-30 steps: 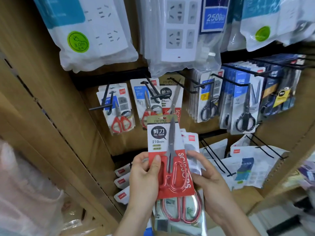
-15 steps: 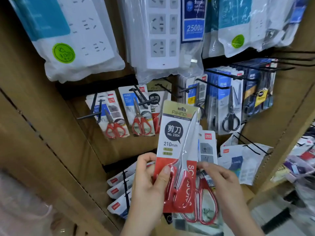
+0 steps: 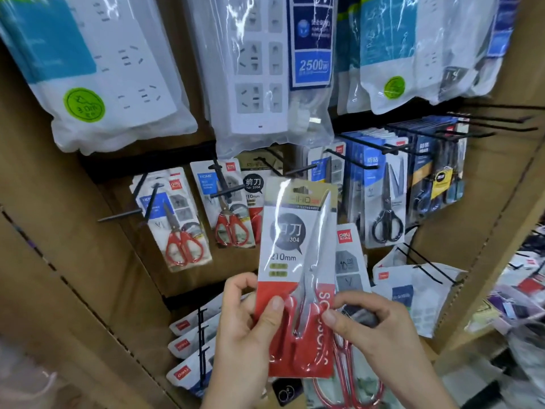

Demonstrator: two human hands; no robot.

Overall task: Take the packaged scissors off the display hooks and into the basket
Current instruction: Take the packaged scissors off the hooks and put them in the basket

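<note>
A red-and-white packaged pair of scissors (image 3: 296, 261) marked 210mm stands upright in front of the display. My left hand (image 3: 246, 326) pinches its lower left edge, thumb on the red part. My right hand (image 3: 371, 329) grips its lower right side together with a second scissors pack (image 3: 351, 261) behind it, whose red handles (image 3: 348, 379) show below. More red-handled scissors packs (image 3: 177, 228) (image 3: 230, 214) hang on black display hooks (image 3: 124, 214) at the left, another 210mm pack (image 3: 253, 187) behind. Black-handled scissors packs (image 3: 386, 202) hang at the right. No basket is visible.
Bagged power strips (image 3: 259, 69) hang above the scissors row. Long black hooks (image 3: 495, 119) jut out at the right. White packs (image 3: 188, 349) hang on lower hooks at the left, plastic bags (image 3: 418, 290) at the lower right. Cardboard side panels (image 3: 59, 276) frame the display.
The held scissors pack has risen and tilted slightly right, and the view has moved closer. My right hand has shifted onto the front pack's lower right edge.
</note>
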